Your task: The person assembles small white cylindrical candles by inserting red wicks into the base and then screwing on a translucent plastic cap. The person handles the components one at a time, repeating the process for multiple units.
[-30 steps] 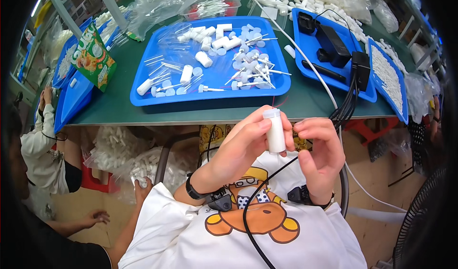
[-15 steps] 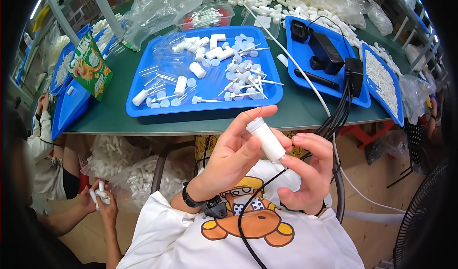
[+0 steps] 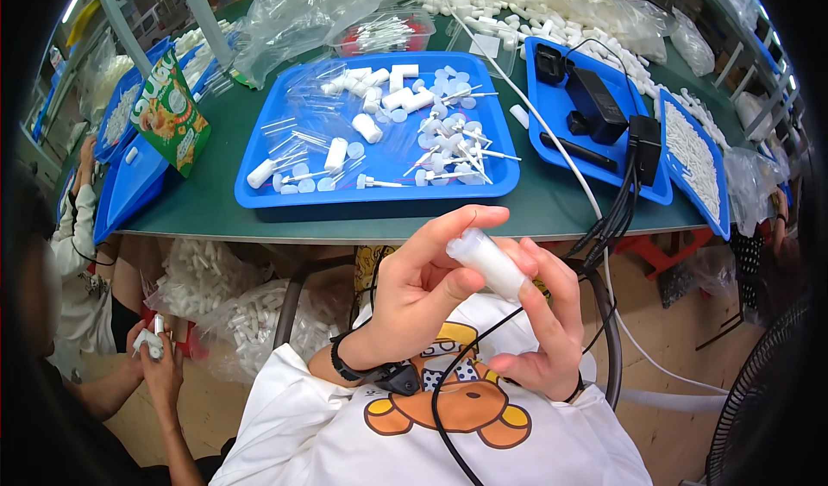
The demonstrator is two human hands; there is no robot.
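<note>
A small white plastic tube (image 3: pixel 486 262) lies tilted between both my hands, just below the table's front edge. My left hand (image 3: pixel 423 288) pinches its upper end with thumb and forefinger. My right hand (image 3: pixel 543 322) cups its lower end from the right. On the green table (image 3: pixel 216 210) ahead stands a blue tray (image 3: pixel 285 194) with several white tubes, round caps and thin white sticks, beyond reach of both hands.
A second blue tray (image 3: pixel 561 141) at the right holds black adapters with cables running down past my right hand. Bags of white tubes (image 3: pixel 233 313) lie under the table. Another person's hands (image 3: pixel 155 348) work at the lower left. A green snack bag (image 3: pixel 168 115) stands at the left.
The tube has tipped from upright to slanting, and both hands have sunk lower, toward my chest. The other person's hands have come into view at the lower left.
</note>
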